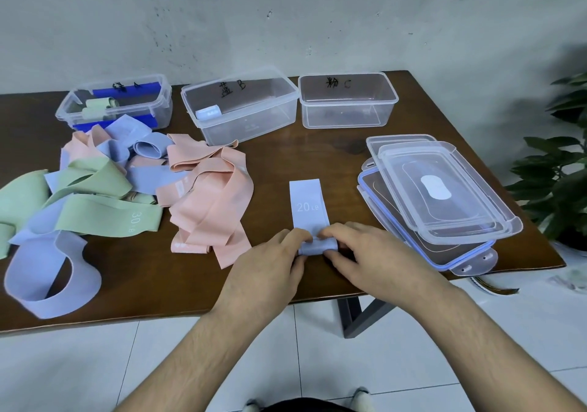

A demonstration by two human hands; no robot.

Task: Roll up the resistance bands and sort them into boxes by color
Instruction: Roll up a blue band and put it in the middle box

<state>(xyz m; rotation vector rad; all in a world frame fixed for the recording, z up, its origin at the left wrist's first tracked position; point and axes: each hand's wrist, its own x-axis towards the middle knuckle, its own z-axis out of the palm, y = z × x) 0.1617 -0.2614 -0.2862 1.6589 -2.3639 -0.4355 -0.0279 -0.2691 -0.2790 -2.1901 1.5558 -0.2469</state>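
Note:
A light blue band (306,203) marked 20 LB lies flat near the table's front edge, its near end rolled into a small coil. My left hand (270,268) and my right hand (359,253) pinch that coil from either side. A heap of pink (209,195), green (92,202) and blue bands (47,278) covers the table's left half. Three clear boxes stand at the back: the left box (114,102) holds rolled green bands, the middle box (241,110) holds one rolled blue band (208,112), and the right box (347,100) looks empty.
Clear lids (441,195) are stacked at the table's right side, overhanging its edge. A potted plant (559,170) stands to the right of the table. A grey wall runs behind the boxes. White floor tiles lie below the front edge.

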